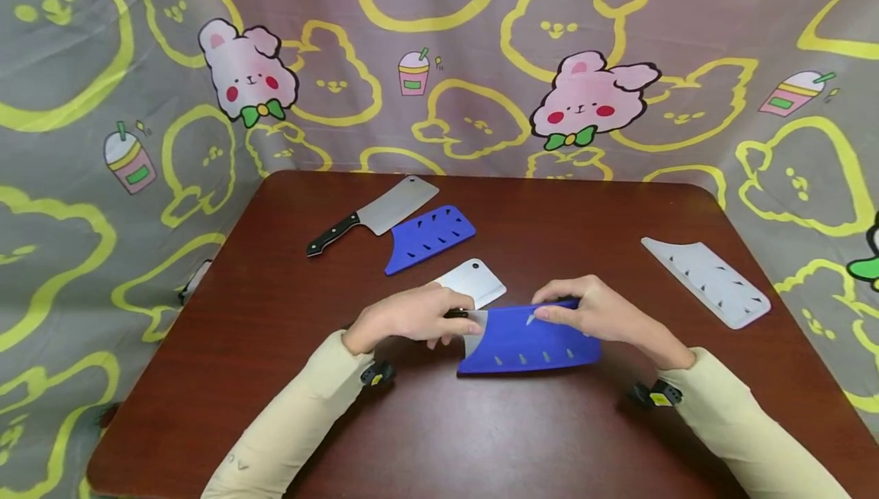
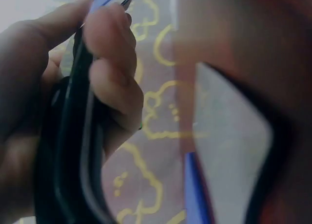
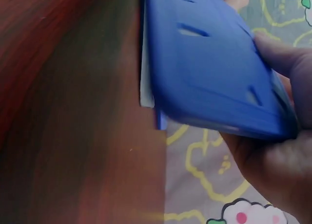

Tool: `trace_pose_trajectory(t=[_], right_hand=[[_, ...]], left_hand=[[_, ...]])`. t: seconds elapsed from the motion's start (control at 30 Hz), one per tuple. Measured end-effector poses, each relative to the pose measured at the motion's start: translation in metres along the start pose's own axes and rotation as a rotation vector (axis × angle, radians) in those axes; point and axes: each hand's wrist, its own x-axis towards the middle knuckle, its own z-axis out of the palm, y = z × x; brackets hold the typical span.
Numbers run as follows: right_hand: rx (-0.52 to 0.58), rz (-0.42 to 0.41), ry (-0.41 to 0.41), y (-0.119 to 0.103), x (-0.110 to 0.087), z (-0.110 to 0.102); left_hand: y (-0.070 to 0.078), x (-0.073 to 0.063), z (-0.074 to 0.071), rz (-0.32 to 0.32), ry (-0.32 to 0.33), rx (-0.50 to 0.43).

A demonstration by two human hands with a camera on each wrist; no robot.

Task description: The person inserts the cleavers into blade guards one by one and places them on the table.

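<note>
In the head view, my left hand grips the black handle of a cleaver. Most of that cleaver's blade is inside a blue blade cover, and silver shows through the cover's slots. My right hand pinches the cover along its upper edge, thumb on the near face. The right wrist view has the rounded end of the cover raised above the table. Just behind my left hand lies another cleaver, its handle end hidden by that hand.
Farther back on the brown table lies a black-handled cleaver. Beside it is a second blue blade cover. A white blade cover rests near the right edge. Patterned cloth hangs behind and at both sides.
</note>
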Motion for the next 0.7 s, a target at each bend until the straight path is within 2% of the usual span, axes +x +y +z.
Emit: trace_pose_trajectory(t=[0.1,0.27,0.37,0.47,0.57,0.7], right_hand=[[-0.03,-0.045,-0.057,0.007,0.0,0.001],[-0.063,-0.063,-0.14,0.018,-0.004,-0.001],[-0.097,-0.075,-0.172,0.022,-0.006,-0.004],[-0.134,-0.062,-0.177,0.025,-0.008,-0.01],[-0.147,-0.027,-0.161,0.025,-0.011,-0.02],[-0.163,0.03,-0.119,0.026,-0.014,-0.037]], left_hand=[[-0.003,0.001,0.007,-0.014,-0.032,0.016],[-0.005,0.004,0.013,-0.018,-0.061,0.058],[-0.007,0.003,0.012,-0.019,-0.028,0.144],[-0.009,-0.003,0.008,-0.018,0.032,0.204],[-0.011,-0.01,0.001,-0.021,0.072,0.198],[-0.015,-0.02,-0.011,-0.031,0.089,0.191]])
